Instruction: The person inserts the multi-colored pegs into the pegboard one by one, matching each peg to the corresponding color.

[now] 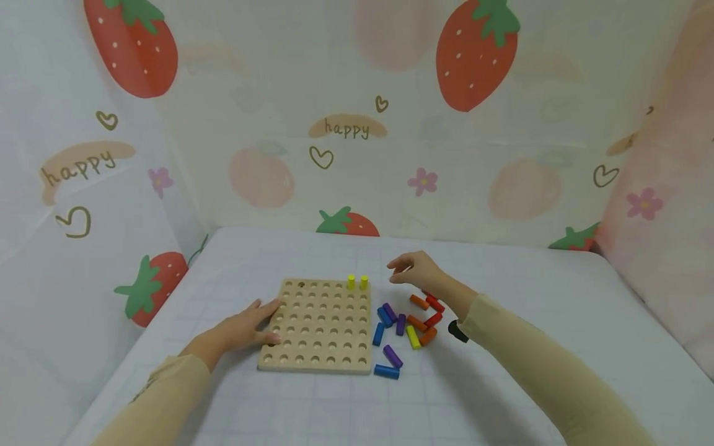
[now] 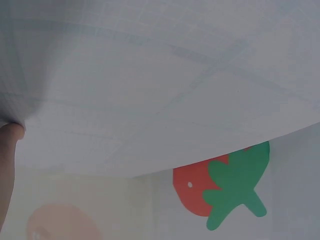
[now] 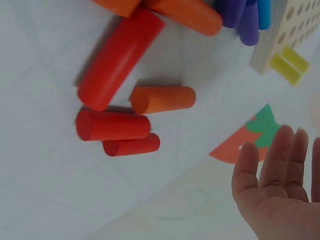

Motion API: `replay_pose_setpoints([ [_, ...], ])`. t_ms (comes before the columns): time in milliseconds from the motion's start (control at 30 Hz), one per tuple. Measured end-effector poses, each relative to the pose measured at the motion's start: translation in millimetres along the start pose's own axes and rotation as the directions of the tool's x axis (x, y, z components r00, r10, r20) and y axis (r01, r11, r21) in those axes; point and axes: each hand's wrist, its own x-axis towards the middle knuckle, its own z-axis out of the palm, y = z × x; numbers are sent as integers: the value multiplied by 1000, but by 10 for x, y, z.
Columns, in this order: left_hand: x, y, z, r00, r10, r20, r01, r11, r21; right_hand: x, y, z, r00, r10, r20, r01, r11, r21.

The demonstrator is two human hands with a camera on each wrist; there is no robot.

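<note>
A square wooden pegboard (image 1: 318,321) with rows of holes lies on the table, and two yellow pegs (image 1: 351,282) stand upright in its far right corner. My left hand (image 1: 245,325) rests on the board's left edge with fingers spread. In the left wrist view only one finger (image 2: 11,137) shows. My right hand (image 1: 415,269) is raised beyond the loose pegs, its fingers loosely bent and nothing between them. The right wrist view shows its fingers and palm bare. Below it lie red pegs (image 3: 120,60) and orange pegs (image 3: 162,99).
Right of the board, several loose pegs lie scattered: blue (image 1: 387,371), purple (image 1: 393,356), and one yellow peg (image 1: 413,337) among the orange and red ones. A black object (image 1: 458,331) shows at my right sleeve. Strawberry-printed cloth (image 1: 357,179) hangs behind the white table (image 1: 312,415).
</note>
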Motion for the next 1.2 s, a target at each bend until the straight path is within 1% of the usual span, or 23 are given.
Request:
replay_pose_setpoints([
  [133, -3, -3, 1, 1000, -3, 3, 3, 1000, -3, -88, 38, -17, 1000, 7, 22, -7, 1000, 7],
  [333, -13, -5, 8, 1000, -9, 9, 9, 1000, 4, -187, 98, -30, 997, -15, 70, 16, 1000, -18],
  [500, -18, 1, 19, 1000, 9, 6, -9, 1000, -3, -259, 192, -55, 994, -18, 107, 21, 999, -32],
  [600, -22, 15, 10, 1000, 31, -4, -31, 999, 8, -287, 253, -73, 991, -27, 133, 33, 999, -41],
  [733, -29, 29, -4, 998, 55, -19, -54, 998, 28, -317, 315, -93, 982, -69, 178, 80, 995, -55],
  [833, -33, 33, -11, 998, 53, -21, -52, 998, 27, -336, 362, -99, 972, -86, 217, 103, 993, -66],
  [1000, -33, 27, -18, 999, 46, -16, -45, 999, 28, -360, 444, -94, 961, -87, 263, 115, 989, -93],
  [1200, -28, 15, -11, 999, 36, -7, -36, 999, 27, -409, 509, -84, 953, -97, 289, 137, 983, -125],
])
